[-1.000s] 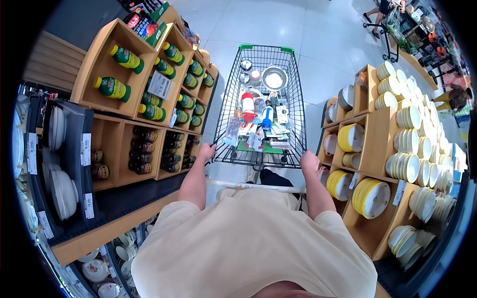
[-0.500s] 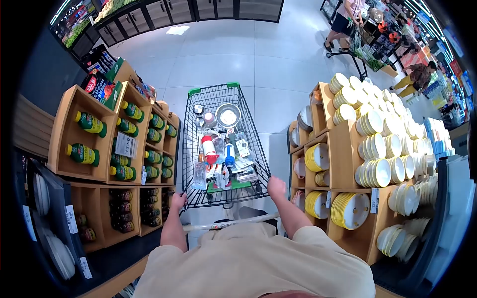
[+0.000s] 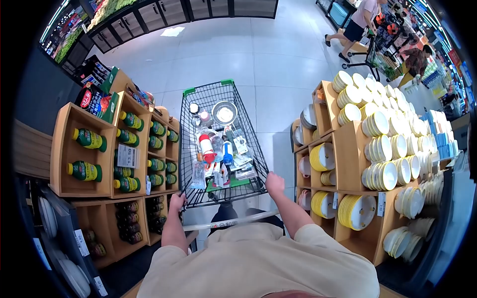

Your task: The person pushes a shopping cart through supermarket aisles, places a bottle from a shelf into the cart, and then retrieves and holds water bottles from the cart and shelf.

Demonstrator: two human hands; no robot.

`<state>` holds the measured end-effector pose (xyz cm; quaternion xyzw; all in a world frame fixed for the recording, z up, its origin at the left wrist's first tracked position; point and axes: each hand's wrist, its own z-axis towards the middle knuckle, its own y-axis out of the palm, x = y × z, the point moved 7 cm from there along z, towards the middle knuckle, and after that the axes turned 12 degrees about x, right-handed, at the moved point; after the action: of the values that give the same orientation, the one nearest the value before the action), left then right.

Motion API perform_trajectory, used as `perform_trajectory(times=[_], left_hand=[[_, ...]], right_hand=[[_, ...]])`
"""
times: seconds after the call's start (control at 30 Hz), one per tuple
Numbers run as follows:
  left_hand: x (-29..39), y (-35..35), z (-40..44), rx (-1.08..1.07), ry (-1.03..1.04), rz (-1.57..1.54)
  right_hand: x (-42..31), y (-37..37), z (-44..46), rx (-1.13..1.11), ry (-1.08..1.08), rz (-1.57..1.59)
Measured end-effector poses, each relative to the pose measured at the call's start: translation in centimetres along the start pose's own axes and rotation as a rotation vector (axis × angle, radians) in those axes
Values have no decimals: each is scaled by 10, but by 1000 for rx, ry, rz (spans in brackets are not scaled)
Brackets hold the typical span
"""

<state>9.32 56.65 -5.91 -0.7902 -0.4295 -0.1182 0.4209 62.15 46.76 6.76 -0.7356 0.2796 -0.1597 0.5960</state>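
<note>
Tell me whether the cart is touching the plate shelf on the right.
Apart. The head view shows a strip of bare floor between the cart and the plate shelf.

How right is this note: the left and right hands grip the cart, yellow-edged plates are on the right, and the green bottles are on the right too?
One thing is wrong: the green bottles are on the left, as the head view shows. The left hand and right hand do grip the cart, and yellow-edged plates are on the right.
</note>
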Motion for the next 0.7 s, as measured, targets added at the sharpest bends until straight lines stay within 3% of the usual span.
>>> perform_trajectory(times=[0.3, 0.57, 0.7], left_hand=[[26, -33, 62, -55, 13, -117], [63, -81, 123, -43, 19, -84], [75, -100, 160, -49, 110, 85]], right_hand=[[-53, 10, 27, -38, 46, 4], [-123, 8, 48, -21, 66, 8], [-147, 21, 64, -27, 91, -17]])
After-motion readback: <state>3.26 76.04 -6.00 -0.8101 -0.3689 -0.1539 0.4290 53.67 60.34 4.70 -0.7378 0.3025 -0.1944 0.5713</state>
